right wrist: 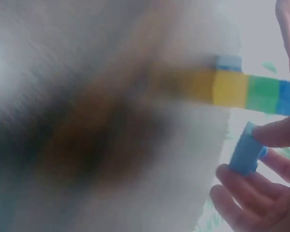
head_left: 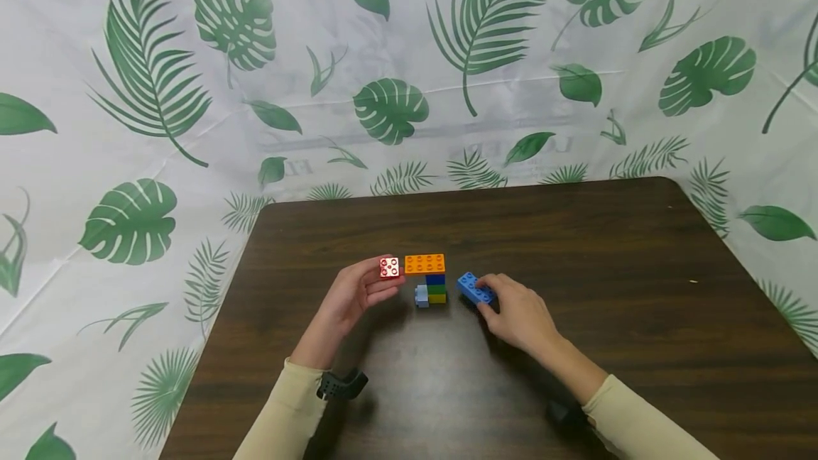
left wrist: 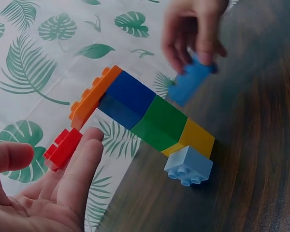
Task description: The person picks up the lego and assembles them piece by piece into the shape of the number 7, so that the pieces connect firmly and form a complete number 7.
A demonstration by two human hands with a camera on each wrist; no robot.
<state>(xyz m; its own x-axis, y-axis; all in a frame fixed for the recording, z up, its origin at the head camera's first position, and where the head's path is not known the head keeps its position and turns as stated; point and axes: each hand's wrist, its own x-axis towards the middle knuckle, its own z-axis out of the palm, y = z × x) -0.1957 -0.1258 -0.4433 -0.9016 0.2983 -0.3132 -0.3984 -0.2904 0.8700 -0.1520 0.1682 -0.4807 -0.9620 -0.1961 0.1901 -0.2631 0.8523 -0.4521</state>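
Note:
A small tower stands on the table: a yellow brick point(left wrist: 199, 137) at the bottom, then a green brick point(left wrist: 159, 124), a dark blue brick point(left wrist: 128, 99) and an orange brick point(head_left: 424, 264) across the top, overhanging leftward. A light blue brick point(left wrist: 188, 164) juts from the base. My left hand point(head_left: 358, 293), fingers fairly straight and thumb apart, carries a red brick point(head_left: 389, 267) at its fingers, just left of the orange one. To the right of the tower, my right hand point(head_left: 517, 307) pinches a blue brick point(head_left: 474, 288) between thumb and fingers, studs up in the head view.
The dark wood table point(head_left: 639, 268) spreads around the tower. Behind and beside it hangs a white cloth point(head_left: 307, 140) printed with green leaves. A dark strap point(head_left: 341, 384) is on the left wrist.

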